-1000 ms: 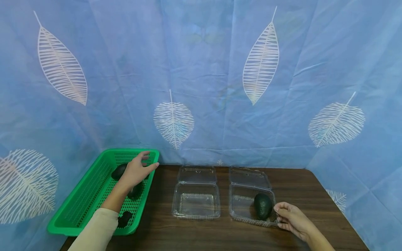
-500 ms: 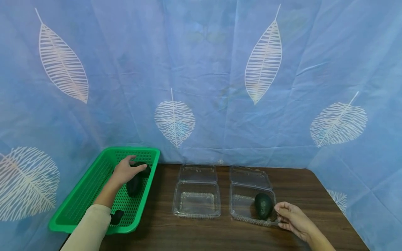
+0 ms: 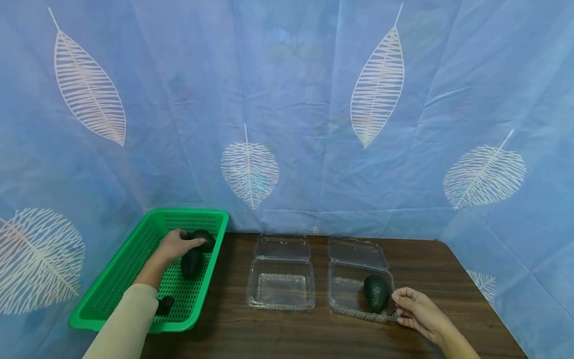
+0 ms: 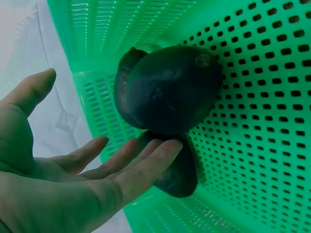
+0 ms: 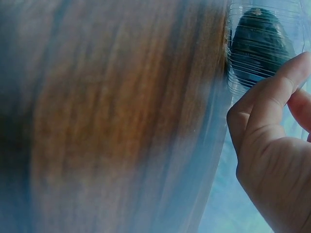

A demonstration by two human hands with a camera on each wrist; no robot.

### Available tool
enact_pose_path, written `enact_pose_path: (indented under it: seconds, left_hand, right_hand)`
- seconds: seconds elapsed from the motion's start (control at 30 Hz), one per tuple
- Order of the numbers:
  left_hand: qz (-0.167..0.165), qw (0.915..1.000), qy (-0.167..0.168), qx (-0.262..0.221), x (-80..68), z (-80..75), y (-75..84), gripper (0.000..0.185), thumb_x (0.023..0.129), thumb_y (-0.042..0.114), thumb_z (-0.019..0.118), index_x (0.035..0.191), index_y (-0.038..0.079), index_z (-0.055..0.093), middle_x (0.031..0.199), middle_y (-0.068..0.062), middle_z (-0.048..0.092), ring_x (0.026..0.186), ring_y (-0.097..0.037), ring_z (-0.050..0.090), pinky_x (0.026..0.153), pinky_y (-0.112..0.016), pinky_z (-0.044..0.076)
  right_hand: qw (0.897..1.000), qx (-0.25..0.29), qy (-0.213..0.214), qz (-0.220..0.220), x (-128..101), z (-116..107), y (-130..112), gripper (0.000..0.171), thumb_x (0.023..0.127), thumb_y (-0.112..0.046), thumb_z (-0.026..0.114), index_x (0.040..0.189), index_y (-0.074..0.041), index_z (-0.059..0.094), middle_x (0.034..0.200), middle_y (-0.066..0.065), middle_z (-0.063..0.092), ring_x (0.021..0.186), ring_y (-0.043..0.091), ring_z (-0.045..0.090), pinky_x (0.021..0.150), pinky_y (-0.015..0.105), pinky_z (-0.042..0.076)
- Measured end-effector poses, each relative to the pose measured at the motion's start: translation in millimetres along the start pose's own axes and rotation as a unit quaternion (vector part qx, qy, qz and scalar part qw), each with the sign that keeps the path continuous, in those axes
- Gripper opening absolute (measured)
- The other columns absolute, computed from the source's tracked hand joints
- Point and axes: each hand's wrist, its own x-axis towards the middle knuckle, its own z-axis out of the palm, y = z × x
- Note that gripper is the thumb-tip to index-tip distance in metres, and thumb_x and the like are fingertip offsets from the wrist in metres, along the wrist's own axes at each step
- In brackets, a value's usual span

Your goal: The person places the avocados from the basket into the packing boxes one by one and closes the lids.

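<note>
In the head view my left hand (image 3: 178, 245) reaches into the green plastic basket (image 3: 210, 274), fingers loosely spread. Right by its thumb lies a dark avocado (image 3: 207, 240), with another avocado (image 3: 193, 264) in front of it. The left wrist view shows the fingertips overlapping a lower avocado (image 4: 177, 177), below a bigger avocado (image 4: 175, 87). Thumb and fingers of my right hand (image 3: 418, 313) pinch the right front rim of a clear clamshell container (image 3: 345, 299). Inside that container sits one avocado (image 3: 376, 293); the right wrist view shows it through the ridged plastic wall.
A second clear clamshell (image 3: 281, 289) stands with its lid back, left of the held one. Another dark avocado (image 3: 166, 304) lies near the basket's front. All stand on a brown wooden table (image 3: 269, 334), against a blue leaf-print cloth (image 3: 296, 189).
My left hand has moved left and down into the basket, from over its right rim to beside the avocados. The right hand stays on the container.
</note>
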Motion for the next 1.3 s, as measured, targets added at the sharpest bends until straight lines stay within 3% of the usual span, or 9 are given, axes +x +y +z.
enact_pose_path:
  seconds: [0.3,0.67,1.1,1.3]
  left_hand:
    - [-0.035,0.9992,-0.016,-0.013,8.0,4.2,-14.2,0.095,0.101,0.042,0.063,0.156,-0.018,0.013,0.159,-0.044,0.014,0.141,-0.064,0.027,0.099,-0.071,0.048]
    - [-0.05,0.9986,-0.018,0.002,18.8,10.8,-25.1,0.097,0.098,0.038,0.07,0.152,-0.022,0.017,0.152,-0.047,0.025,0.133,-0.063,0.039,0.092,-0.066,0.054]
    - [-0.063,0.9977,-0.025,-0.008,18.6,18.8,-25.5,0.097,0.094,0.026,0.076,0.149,-0.024,0.014,0.145,-0.048,0.029,0.128,-0.064,0.045,0.09,-0.063,0.056]
    - [-0.062,0.9977,-0.023,-0.013,19.9,19.4,-26.4,0.094,0.093,0.024,0.078,0.148,-0.024,0.019,0.143,-0.047,0.034,0.126,-0.063,0.048,0.088,-0.061,0.058]
  right_hand:
    - [1.0,0.001,0.003,0.007,1,0,-1,0.015,0.111,-0.024,0.049,0.116,-0.011,0.056,0.096,-0.003,0.058,0.082,0.005,0.062,0.078,0.023,0.06]
    - [1.0,0.0,0.001,-0.001,0,0,1,0.015,0.111,-0.023,0.05,0.117,-0.011,0.056,0.095,-0.003,0.059,0.082,0.005,0.062,0.077,0.023,0.06]
    - [1.0,0.001,0.008,0.001,-1,4,-3,0.013,0.111,-0.023,0.05,0.116,-0.012,0.056,0.095,-0.003,0.057,0.081,0.005,0.061,0.077,0.022,0.06]
    - [1.0,0.003,0.007,-0.001,-2,4,-2,0.013,0.111,-0.023,0.05,0.116,-0.012,0.056,0.096,-0.003,0.057,0.082,0.005,0.06,0.077,0.023,0.059]
